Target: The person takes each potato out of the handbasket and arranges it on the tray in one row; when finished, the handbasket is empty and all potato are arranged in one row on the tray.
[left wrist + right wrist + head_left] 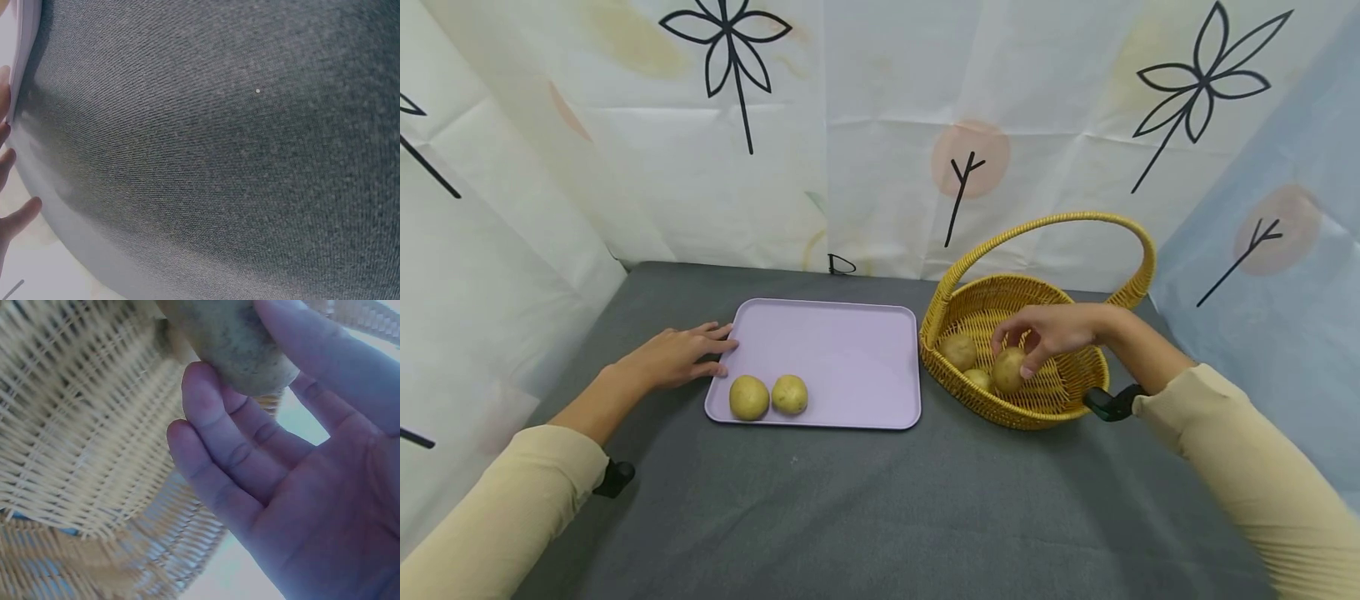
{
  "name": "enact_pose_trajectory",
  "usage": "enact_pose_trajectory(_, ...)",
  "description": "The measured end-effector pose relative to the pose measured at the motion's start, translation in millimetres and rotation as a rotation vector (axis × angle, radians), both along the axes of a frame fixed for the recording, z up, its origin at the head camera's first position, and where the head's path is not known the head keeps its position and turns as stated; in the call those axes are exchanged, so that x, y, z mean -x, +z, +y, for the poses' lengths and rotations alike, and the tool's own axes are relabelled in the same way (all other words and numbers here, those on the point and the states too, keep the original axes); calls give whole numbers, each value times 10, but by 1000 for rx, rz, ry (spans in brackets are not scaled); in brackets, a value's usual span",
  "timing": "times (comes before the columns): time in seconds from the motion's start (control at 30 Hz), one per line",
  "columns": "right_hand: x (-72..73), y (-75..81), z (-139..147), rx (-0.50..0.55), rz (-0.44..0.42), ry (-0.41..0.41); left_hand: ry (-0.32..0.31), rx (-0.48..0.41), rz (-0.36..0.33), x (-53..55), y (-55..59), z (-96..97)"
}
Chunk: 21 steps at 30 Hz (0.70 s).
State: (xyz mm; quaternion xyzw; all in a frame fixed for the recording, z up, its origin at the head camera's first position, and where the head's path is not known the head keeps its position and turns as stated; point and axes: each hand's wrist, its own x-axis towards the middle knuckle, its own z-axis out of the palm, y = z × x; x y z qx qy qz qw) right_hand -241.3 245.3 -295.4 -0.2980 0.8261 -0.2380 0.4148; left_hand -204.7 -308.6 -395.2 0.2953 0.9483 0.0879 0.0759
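My right hand (1051, 332) reaches into the yellow wicker basket (1030, 417) and grips a potato (1009, 371) between thumb and fingers. The right wrist view shows this potato (231, 344) close up, with the fingertips curled against it. Two more potatoes, one (958, 352) at the basket's left side and one (979, 380) lower and partly hidden, lie beside it. My left hand (681, 357) rests with fingers extended at the left edge of the lilac tray (850, 367). On that tray, near its front left corner, sit a larger potato (748, 398) and a smaller potato (790, 394).
A dark grey cloth (865, 508) covers the table. The basket's tall arched handle (1060, 218) rises above its rim, behind the right hand. Patterned white curtains (880, 150) hang at the back and both sides.
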Motion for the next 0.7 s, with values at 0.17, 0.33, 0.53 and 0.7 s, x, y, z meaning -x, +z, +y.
enact_pose_trajectory(0.17,-82,94,-17,88,25,45,-9,8,-1,6,1,6)
enact_pose_trajectory(0.33,-156,160,-111,180,55,104,-5,15,-5,4,9,7)
enact_pose_trajectory(0.53,-225,152,-320,238,70,170,-4,12,2,2,2,-4)
enact_pose_trajectory(0.7,-289,88,-548,298,95,194,-9,20,12,11,-14,-12)
